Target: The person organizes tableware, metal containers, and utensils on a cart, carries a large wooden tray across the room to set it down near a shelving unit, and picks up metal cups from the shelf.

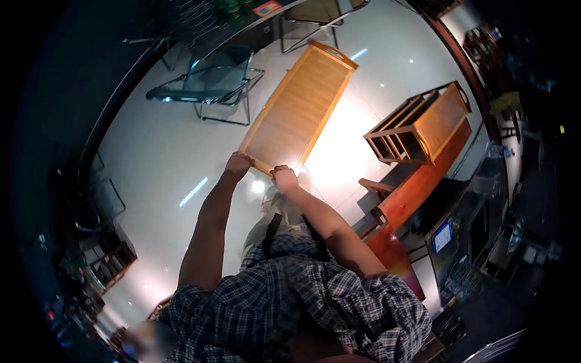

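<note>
- I can't make out the fingertips of the left hand [240, 162] and right hand [283, 178], curled at the near end of the wooden panel [296, 112].
- The panel's underside is hidden from me.
- The green objects [231, 6] on the dark desk [239, 25] are cut off by my top edge.
- The print on the red card [267, 8] at that desk's edge is too small for me.
- I can't read the blue-and-white sheet [443, 236].
- A pale round patch [145, 342], lower left, is blurred.
- My bottom edge crops the checked shirt [260, 302].
</note>
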Tool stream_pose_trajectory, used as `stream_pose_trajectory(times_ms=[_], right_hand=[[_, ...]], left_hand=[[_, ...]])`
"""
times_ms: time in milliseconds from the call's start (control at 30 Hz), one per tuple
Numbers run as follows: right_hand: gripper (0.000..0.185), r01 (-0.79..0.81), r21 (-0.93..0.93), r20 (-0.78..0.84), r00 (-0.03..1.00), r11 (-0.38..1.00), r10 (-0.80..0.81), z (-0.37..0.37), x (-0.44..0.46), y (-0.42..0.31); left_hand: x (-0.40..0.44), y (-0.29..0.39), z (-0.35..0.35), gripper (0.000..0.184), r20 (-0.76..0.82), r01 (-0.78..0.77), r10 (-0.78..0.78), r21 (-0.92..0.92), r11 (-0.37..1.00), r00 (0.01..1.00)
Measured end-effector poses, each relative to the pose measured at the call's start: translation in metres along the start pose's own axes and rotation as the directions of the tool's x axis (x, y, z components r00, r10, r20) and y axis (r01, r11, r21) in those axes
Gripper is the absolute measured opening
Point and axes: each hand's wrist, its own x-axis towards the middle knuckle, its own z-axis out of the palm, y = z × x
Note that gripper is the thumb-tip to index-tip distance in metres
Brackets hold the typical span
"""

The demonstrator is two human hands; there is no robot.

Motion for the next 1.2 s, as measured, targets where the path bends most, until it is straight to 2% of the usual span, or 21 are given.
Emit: stream_pose_trajectory(times_ms=[67,167,200,233,300,333,367,433,567,633,667,767,833,867,900,933,1000,1100,1133,1167,1200], right_hand=[[0.021,0.033,0.069,0.098,0.994,0.997,-0.039,0.015,0.004,-0.036],[0.017,-0.066,0.121,0.177,0.983,0.990,0.044,0.057,0.005,-0.089],[0.017,-0.129,0.134,0.161,0.981,0.983,0.107,0.077,0.007,-0.105],[0.017,-0.104,0.132,0.177,0.981,0.986,0.080,0.093,0.004,-0.112],[0.017,-0.066,0.130,0.267,0.963,0.989,0.029,0.100,0.002,-0.134],[0.021,0.002,0.213,0.261,0.963,0.977,-0.059,0.112,0.001,-0.138],[0.021,0.016,0.217,0.272,0.959,0.976,-0.076,0.115,-0.001,-0.147],[0.019,-0.041,0.244,0.246,0.969,0.969,-0.021,0.114,-0.011,-0.162],[0.021,0.001,0.267,0.273,0.959,0.964,-0.076,0.125,-0.026,-0.166],[0.020,-0.034,0.337,0.497,0.855,0.941,-0.147,0.135,-0.023,-0.161],[0.020,-0.034,0.356,0.548,0.817,0.934,-0.179,0.145,-0.021,-0.157],[0.021,-0.021,0.495,0.510,0.817,0.869,-0.271,0.165,-0.012,-0.132],[0.027,-0.062,0.597,0.403,0.885,0.800,-0.233,0.144,-0.005,-0.108],[0.026,0.082,0.622,0.265,0.914,0.779,-0.308,0.170,0.000,-0.074],[0.025,0.012,0.508,0.282,0.942,0.861,-0.180,0.139,0.000,-0.065],[0.025,-0.066,0.386,0.282,0.958,0.920,-0.049,0.106,0.001,-0.054],[0.022,-0.176,0.358,0.216,0.971,0.917,0.102,0.084,0.015,-0.028],[0.018,-0.148,0.353,0.097,0.988,0.924,0.121,0.040,0.033,0.003],[0.019,-0.113,0.308,0.033,0.994,0.945,0.108,0.032,0.040,0.013],[0.022,-0.075,0.291,-0.016,0.996,0.954,0.083,0.022,0.049,0.024],[0.028,-0.121,0.259,-0.007,0.992,0.958,0.127,0.011,0.061,0.033]], left_hand=[[-0.035,-0.018,0.008,0.019,0.139,0.082,-0.098,0.114,0.990,0.985],[-0.082,-0.030,0.026,0.028,0.081,0.250,-0.273,0.221,0.943,0.959],[-0.099,-0.020,0.028,0.038,-0.103,0.430,-0.419,0.135,0.893,0.902],[-0.112,-0.010,0.032,0.038,-0.100,0.458,-0.447,0.129,0.880,0.889],[-0.128,0.003,0.045,0.042,-0.062,0.735,-0.785,-0.312,0.602,0.617],[-0.131,0.009,0.052,0.043,0.041,0.745,-0.885,-0.559,0.364,0.463],[-0.129,0.015,0.057,0.040,0.207,0.768,-0.932,-0.632,0.104,0.297],[-0.146,0.012,0.106,0.035,0.188,0.717,-0.932,-0.690,0.098,0.308],[-0.162,0.020,0.115,0.028,0.200,0.674,-0.943,-0.738,0.033,0.266],[-0.167,0.018,0.129,0.018,0.334,0.365,-0.933,-0.892,-0.266,0.136],[-0.170,0.024,0.128,0.012,0.132,0.659,-0.971,-0.752,0.033,0.199],[-0.183,0.016,0.130,0.008,0.192,0.605,-0.969,-0.794,-0.058,0.158],[-0.202,-0.002,0.175,0.008,0.027,0.609,-0.983,-0.788,0.092,0.183],[-0.206,-0.013,0.189,0.006,0.215,0.417,-0.975,-0.893,-0.172,0.057],[-0.210,-0.010,0.147,0.003,0.168,0.563,-0.984,-0.820,-0.103,0.063],[-0.217,-0.015,0.154,0.004,0.114,0.611,-0.992,-0.789,-0.062,0.046],[-0.237,-0.031,0.179,0.005,0.064,0.658,-0.998,-0.753,-0.030,0.028],[-0.251,-0.037,0.196,0.006,0.036,0.660,-0.999,-0.751,-0.004,0.035],[-0.247,-0.038,0.185,0.008,0.035,0.676,-0.999,-0.735,-0.044,-0.027],[-0.242,-0.037,0.173,0.014,0.032,0.689,-0.995,-0.720,-0.086,-0.091],[-0.234,-0.032,0.155,0.036,0.108,0.813,-0.987,-0.560,-0.158,-0.118]])
